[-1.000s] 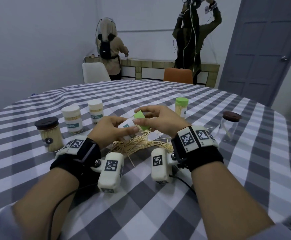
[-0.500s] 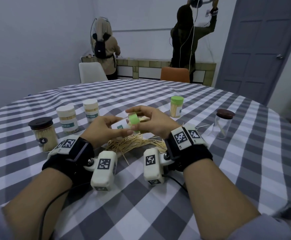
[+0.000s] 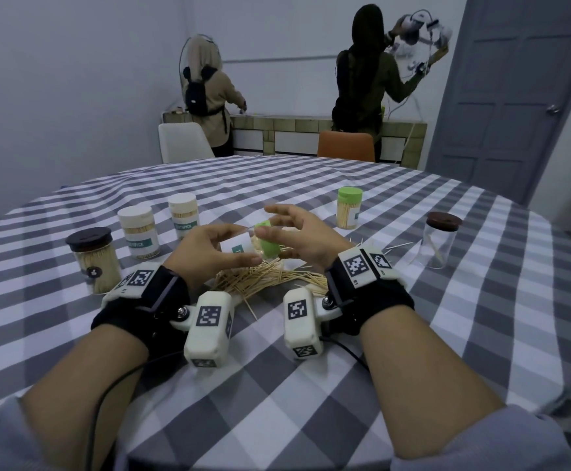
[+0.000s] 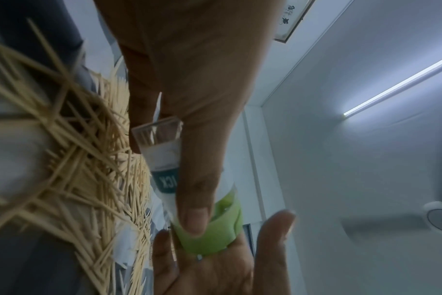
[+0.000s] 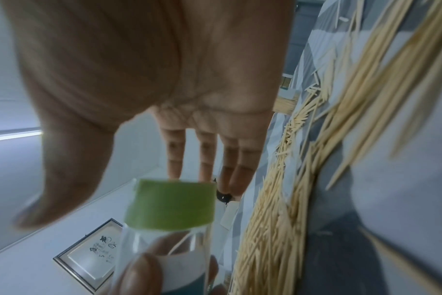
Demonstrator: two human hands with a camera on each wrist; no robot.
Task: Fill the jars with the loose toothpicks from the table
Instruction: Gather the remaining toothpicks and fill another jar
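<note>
I'm seeing my right hand (image 3: 297,237) letting go of the green lid (image 3: 267,241), its fingers (image 5: 176,153) spreading out straight, while the jar (image 3: 241,248) is tipping further over in my left hand (image 3: 209,254).

green-capped jar (image 4: 187,191) in left hand (image 4: 189,79)

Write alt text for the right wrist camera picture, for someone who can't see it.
An open right hand, palm to the camera, fingers straight, reaches toward the green lid of a small clear jar that the left hand's fingers hold from below. A blurred pile of loose toothpicks lies on the checked tablecloth at right.
</note>
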